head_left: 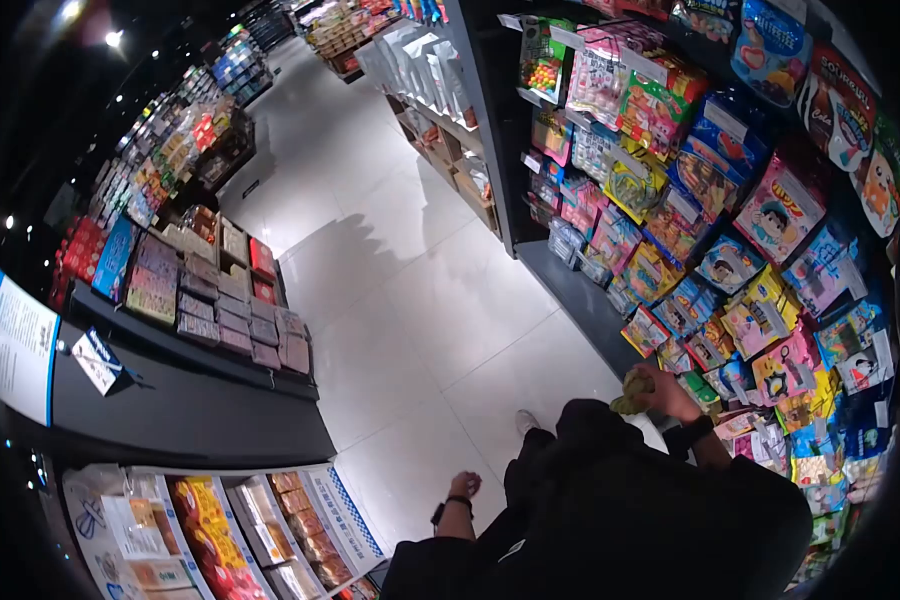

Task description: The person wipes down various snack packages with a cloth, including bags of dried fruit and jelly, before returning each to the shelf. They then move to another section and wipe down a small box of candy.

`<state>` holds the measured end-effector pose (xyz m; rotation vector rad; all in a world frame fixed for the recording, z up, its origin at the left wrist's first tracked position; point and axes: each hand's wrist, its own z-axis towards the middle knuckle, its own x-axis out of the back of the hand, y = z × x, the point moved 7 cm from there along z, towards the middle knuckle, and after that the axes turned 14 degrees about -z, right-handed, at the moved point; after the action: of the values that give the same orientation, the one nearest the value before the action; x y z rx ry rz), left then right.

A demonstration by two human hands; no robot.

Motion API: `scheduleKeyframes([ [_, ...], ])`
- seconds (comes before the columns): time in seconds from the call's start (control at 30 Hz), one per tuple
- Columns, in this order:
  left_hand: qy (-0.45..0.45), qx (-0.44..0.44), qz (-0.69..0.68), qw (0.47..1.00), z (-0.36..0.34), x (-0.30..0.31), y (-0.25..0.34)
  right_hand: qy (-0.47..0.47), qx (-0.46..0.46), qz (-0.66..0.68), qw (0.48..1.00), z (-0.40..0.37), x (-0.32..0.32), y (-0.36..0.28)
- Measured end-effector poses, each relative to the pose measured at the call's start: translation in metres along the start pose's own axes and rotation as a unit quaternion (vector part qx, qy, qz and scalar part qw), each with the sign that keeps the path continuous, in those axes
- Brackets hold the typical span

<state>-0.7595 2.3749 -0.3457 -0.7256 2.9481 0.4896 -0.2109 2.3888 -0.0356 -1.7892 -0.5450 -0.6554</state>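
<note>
My right hand point(660, 388) is closed around an olive-green crumpled-looking item point(631, 391), whose kind I cannot make out. It is held in front of my dark clothing, close beside the lower hanging candy bags point(718, 385). A dark band circles that wrist. My left hand point(464, 485) hangs low over the pale floor, its fingers curled in, and nothing shows in it. Another dark band sits on the left wrist. The left hand is nearest to the shelf of packaged baked goods point(305, 510).
A wall of colourful candy bags point(690, 190) runs along the right. On the left stand a display of boxed goods point(235, 305) and a dark counter point(190, 415) with a sign point(22, 345). Tiled floor point(410, 290) lies between them, leading to farther shelves point(440, 130).
</note>
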Motion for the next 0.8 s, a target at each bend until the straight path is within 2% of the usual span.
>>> scheduleKeyframes([
  [0.07, -0.070, -0.086, 0.076, 0.991, 0.048, -0.082, 0.143, 0.003, 0.005, -0.017, 1.000, 0.031, -0.002, 0.004],
  [0.1, -0.078, -0.142, 0.086, 0.983, 0.041, -0.137, 0.209, 0.008, -0.008, -0.039, 0.999, 0.045, -0.001, 0.002],
  [0.13, -0.128, -0.197, 0.112, 0.966, 0.022, -0.197, 0.265, 0.019, -0.025, -0.015, 0.999, 0.059, -0.002, 0.004],
  [0.2, -0.167, -0.257, 0.123, 0.944, 0.006, -0.306, 0.350, 0.047, -0.034, 0.030, 0.998, 0.087, -0.005, 0.005],
  [0.27, -0.229, -0.294, 0.205, 0.905, -0.023, -0.422, 0.392, 0.049, -0.058, 0.023, 0.997, 0.125, -0.007, 0.006],
  [0.33, -0.335, -0.326, 0.245, 0.849, -0.062, -0.532, 0.402, 0.055, -0.073, 0.037, 0.995, 0.166, -0.014, 0.008],
  [0.43, -0.459, -0.356, 0.326, 0.746, -0.122, -0.668, 0.378, 0.092, -0.072, -0.004, 0.993, 0.226, -0.003, -0.004],
  [0.53, -0.549, -0.486, 0.360, 0.577, -0.195, -0.765, 0.348, 0.108, -0.087, 0.046, 0.989, 0.269, 0.009, -0.018],
  [0.6, -0.575, -0.526, 0.385, 0.495, -0.241, -0.810, 0.335, 0.130, -0.119, 0.063, 0.982, 0.277, 0.012, -0.018],
  [0.63, -0.578, -0.518, 0.391, 0.495, -0.251, -0.831, 0.327, 0.147, -0.137, 0.071, 0.977, 0.281, 0.018, -0.018],
  [0.7, -0.593, -0.571, 0.356, 0.443, -0.260, -0.870, 0.312, 0.186, -0.173, 0.093, 0.963, 0.275, 0.020, -0.019],
  [0.73, -0.604, -0.561, 0.359, 0.437, -0.263, -0.889, 0.304, 0.213, -0.200, 0.114, 0.949, 0.269, 0.018, -0.020],
  [0.8, -0.565, -0.645, 0.339, 0.387, -0.279, -0.918, 0.298, 0.248, -0.229, 0.147, 0.930, 0.257, 0.009, -0.018],
])
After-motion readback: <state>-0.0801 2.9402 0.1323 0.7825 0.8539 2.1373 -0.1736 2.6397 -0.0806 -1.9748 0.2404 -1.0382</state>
